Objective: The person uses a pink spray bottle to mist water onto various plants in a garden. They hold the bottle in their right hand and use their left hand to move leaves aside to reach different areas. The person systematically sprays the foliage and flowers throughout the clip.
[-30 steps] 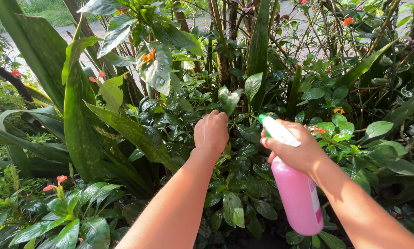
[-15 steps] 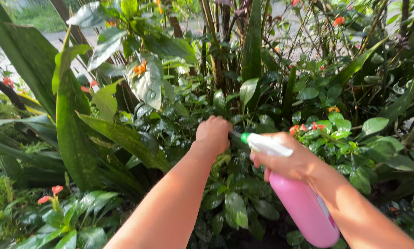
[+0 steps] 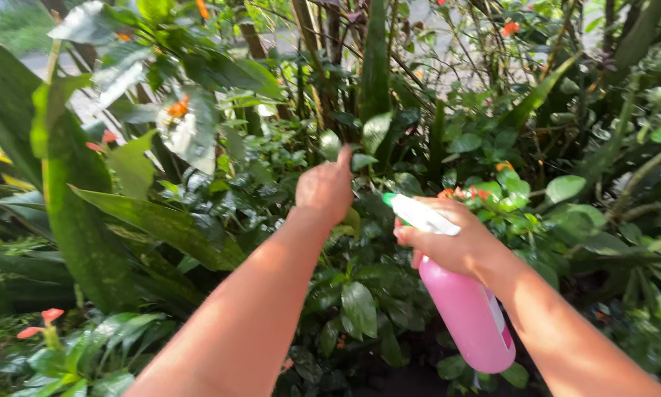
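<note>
My right hand (image 3: 455, 246) is closed around the neck of a pink spray bottle (image 3: 468, 315) with a white head and green nozzle (image 3: 417, 213), which points left toward the foliage. My left hand (image 3: 324, 190) reaches forward into the green plants, fingers curled, with a fingertip up against a small green leaf (image 3: 360, 160). I cannot tell whether it pinches the leaf. Both forearms stretch out from the bottom of the view.
Dense garden plants fill the view: broad long leaves (image 3: 76, 220) at the left, orange-red flowers (image 3: 177, 109) among them, upright stems (image 3: 374, 66) behind, and a small-leaved shrub (image 3: 558, 198) at the right. Paved ground shows through at the top.
My left hand has lifted and reached further into the leaves. The spray bottle has moved left and closer to that hand, with the view shifting slightly.
</note>
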